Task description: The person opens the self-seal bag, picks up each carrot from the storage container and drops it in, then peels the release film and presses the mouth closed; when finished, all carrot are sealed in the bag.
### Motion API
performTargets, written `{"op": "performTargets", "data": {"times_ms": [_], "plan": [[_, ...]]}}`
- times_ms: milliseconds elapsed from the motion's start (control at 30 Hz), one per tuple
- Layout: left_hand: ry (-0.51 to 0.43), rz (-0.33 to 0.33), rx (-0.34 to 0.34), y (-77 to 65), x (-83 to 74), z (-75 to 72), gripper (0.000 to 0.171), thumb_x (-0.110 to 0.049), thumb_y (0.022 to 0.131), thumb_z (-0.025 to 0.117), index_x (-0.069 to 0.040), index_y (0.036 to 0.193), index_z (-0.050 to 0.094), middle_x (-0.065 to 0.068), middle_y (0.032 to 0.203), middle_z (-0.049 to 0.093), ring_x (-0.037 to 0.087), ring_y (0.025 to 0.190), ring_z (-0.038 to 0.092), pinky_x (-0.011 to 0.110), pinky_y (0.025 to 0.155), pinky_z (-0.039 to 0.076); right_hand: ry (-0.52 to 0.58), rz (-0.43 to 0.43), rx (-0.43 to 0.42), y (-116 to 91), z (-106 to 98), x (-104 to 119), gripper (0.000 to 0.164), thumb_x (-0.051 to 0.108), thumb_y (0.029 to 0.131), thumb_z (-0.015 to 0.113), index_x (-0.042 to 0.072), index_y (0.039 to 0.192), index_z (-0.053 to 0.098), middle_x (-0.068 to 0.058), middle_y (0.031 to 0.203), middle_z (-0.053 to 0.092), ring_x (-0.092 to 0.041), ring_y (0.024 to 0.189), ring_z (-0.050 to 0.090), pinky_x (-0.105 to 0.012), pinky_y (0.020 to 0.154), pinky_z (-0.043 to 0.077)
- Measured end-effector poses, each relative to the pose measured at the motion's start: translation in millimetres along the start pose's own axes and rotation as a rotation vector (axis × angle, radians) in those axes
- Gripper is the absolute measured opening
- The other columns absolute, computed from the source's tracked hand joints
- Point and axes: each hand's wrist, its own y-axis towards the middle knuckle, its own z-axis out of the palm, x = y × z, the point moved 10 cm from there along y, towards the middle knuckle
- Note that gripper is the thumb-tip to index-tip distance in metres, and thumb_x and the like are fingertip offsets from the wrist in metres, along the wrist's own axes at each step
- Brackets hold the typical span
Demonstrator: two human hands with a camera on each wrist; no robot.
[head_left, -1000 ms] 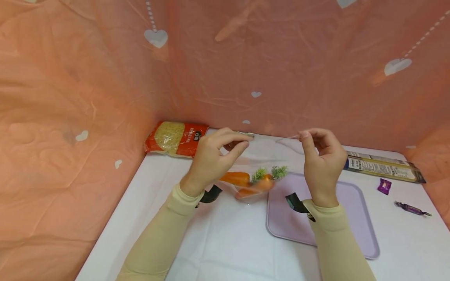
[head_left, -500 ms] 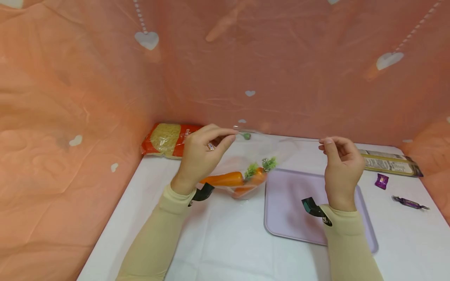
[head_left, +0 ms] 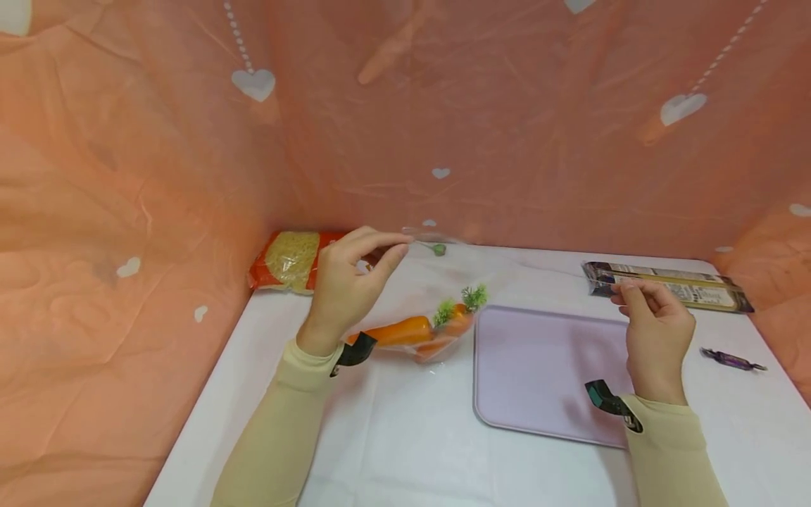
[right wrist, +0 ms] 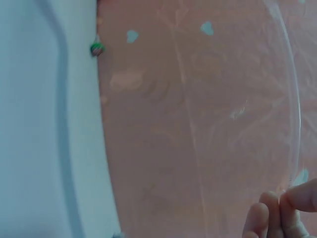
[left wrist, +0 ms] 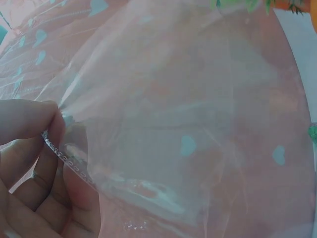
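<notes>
My left hand [head_left: 351, 282] pinches a clear plastic bag [left wrist: 163, 148] between thumb and forefinger. A ribbed strip runs along the bag's edge by those fingers. My right hand [head_left: 662, 334] pinches the end of a thin clear strip [right wrist: 295, 99], which stretches leftward toward the bag. Whether strip and bag are still joined, I cannot tell. Several orange carrots [head_left: 399, 331] with green tops [head_left: 474, 297] show within the bag's outline, low between the hands. A small green round thing [head_left: 439, 249] is visible past the left fingertips.
A lilac tray [head_left: 538, 380] lies right of the carrots. Behind my left hand is a red packet [head_left: 291, 260] of yellow food. A long labelled packet [head_left: 709, 292] and a purple twist-wrapped candy [head_left: 733, 360] lie at right. Patterned orange sheeting [head_left: 507, 141] hangs behind.
My right hand has moved right and down, drawing the clear strip out longer. My left hand has shifted slightly left in view. The small purple packet has become hidden behind the right hand.
</notes>
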Motion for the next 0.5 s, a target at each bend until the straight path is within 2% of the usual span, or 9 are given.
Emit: {"op": "performTargets", "data": {"times_ms": [133,300,433,500], "plan": [[0.007,0.0,-0.009,-0.7,-0.3,-2.8,0.014,-0.022,0.092,0.076,-0.016,0.104,0.08,-0.004,0.087,0.072,0.006,0.071,0.061,0.022,0.067,0.055,-0.087,0.104,-0.026,-1,-20,-14,0.022,0.025,0.095,0.071,0.007,0.108,0.075,0.008,0.088,0.075,-0.006,0.078,0.069,-0.009,0.071,0.052],[0.01,0.006,-0.011,-1.2,-0.1,-4.5,0.015,-0.024,0.093,0.075,-0.017,0.104,0.08,-0.005,0.088,0.072,0.006,0.072,0.062,0.022,0.068,0.055,-0.217,0.157,-0.03,-2,-38,-24,0.019,0.024,0.097,0.068,0.009,0.107,0.074,0.014,0.083,0.073,-0.002,0.075,0.067,-0.005,0.068,0.052],[0.004,0.013,-0.018,-1.1,-0.5,-7.2,0.013,-0.021,0.093,0.075,-0.016,0.104,0.08,-0.006,0.088,0.071,0.006,0.074,0.062,0.022,0.07,0.056,-0.49,0.181,0.043,-4,-45,-39,0.025,0.032,0.098,0.063,0.012,0.11,0.074,0.025,0.073,0.067,0.004,0.074,0.062,-0.006,0.07,0.047],[0.004,0.016,-0.021,-0.9,-0.9,-8.6,0.013,-0.02,0.092,0.075,-0.015,0.104,0.08,-0.006,0.088,0.071,0.006,0.074,0.062,0.022,0.07,0.055,-0.679,0.144,0.104,-7,-43,-45,0.033,0.039,0.098,0.061,0.012,0.113,0.074,0.025,0.072,0.067,0.005,0.075,0.058,-0.014,0.072,0.043]]}}
